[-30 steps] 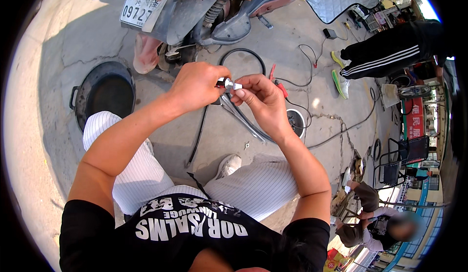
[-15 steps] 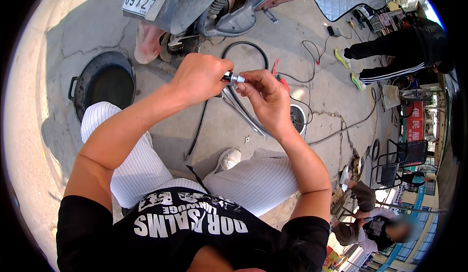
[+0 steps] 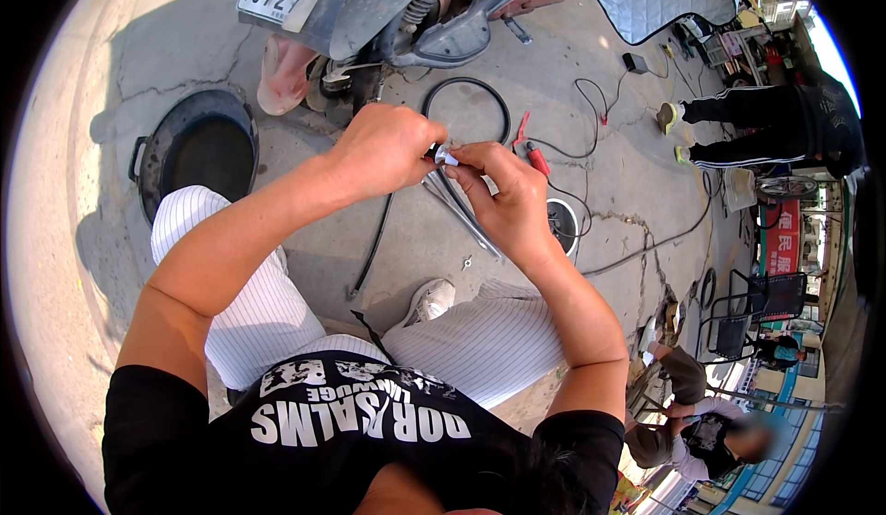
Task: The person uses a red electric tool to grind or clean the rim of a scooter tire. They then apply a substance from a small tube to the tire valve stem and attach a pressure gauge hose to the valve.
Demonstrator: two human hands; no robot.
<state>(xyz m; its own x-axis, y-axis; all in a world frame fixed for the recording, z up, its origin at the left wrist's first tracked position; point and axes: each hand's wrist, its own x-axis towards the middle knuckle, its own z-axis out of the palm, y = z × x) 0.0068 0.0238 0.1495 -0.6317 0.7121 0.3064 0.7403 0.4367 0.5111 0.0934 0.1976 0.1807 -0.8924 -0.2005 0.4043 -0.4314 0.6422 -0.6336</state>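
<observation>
In front of me, over the concrete, my left hand (image 3: 383, 150) is closed around a small black tube with a white nozzle end (image 3: 447, 158). Most of the tube is hidden in my fist. My right hand (image 3: 506, 197) pinches the white end between thumb and fingers, so the two hands almost meet. Below them on the ground lies a black rubber inner tube (image 3: 507, 113), looped at the far side. Its free end (image 3: 356, 290) points toward my shoe. Beside it rest long metal bars (image 3: 468, 219).
A black water basin (image 3: 148, 137) stands at left, and a parked scooter (image 3: 443, 40) is beyond my hands. To the right are a red-handled tool (image 3: 537, 158), a white-rimmed bucket (image 3: 573, 215) and trailing cables (image 3: 637, 252). One person (image 3: 752, 123) stands at right; another (image 3: 697, 432) sits lower right.
The white end sits deeper between my right fingers, with less of the tube showing. Both hands stay close together. The standing person at right has shifted their feet.
</observation>
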